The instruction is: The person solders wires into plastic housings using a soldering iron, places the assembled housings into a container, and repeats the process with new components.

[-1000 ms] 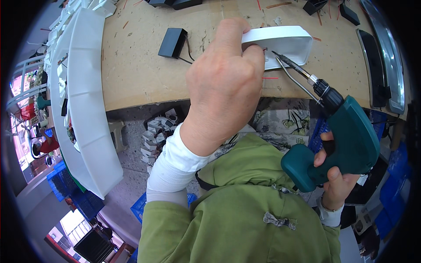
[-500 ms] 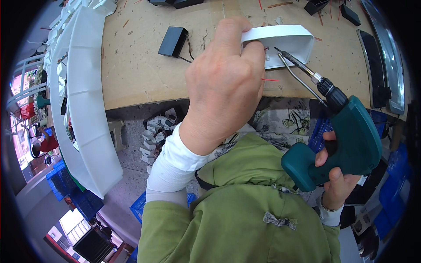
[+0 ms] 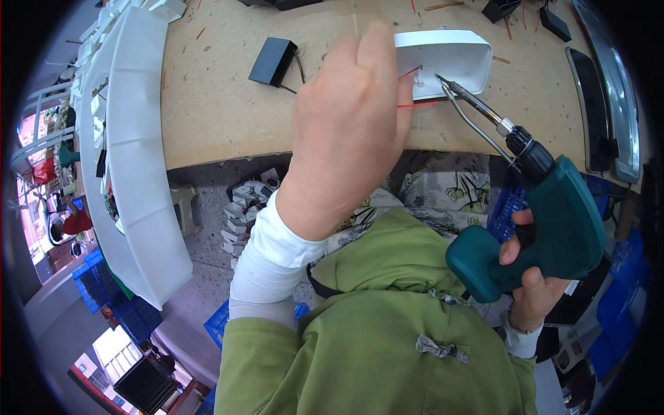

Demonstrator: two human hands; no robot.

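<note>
The right hand (image 3: 541, 293) gripped the soldering gun (image 3: 564, 218) at three o'clock, tip toward ten-thirty. The white housing (image 3: 458, 57) at one o'clock ran nine-to-three lengthwise; I couldn't tell what the left hand (image 3: 348, 111) held.

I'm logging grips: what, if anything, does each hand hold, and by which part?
The right hand holds the green soldering gun by its handle. The left hand covers the left end of the white housing; whether it grips anything cannot be told.

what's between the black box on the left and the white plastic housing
In the head view, the left hand and thin black wires lie between the black box and the white plastic housing.
</note>
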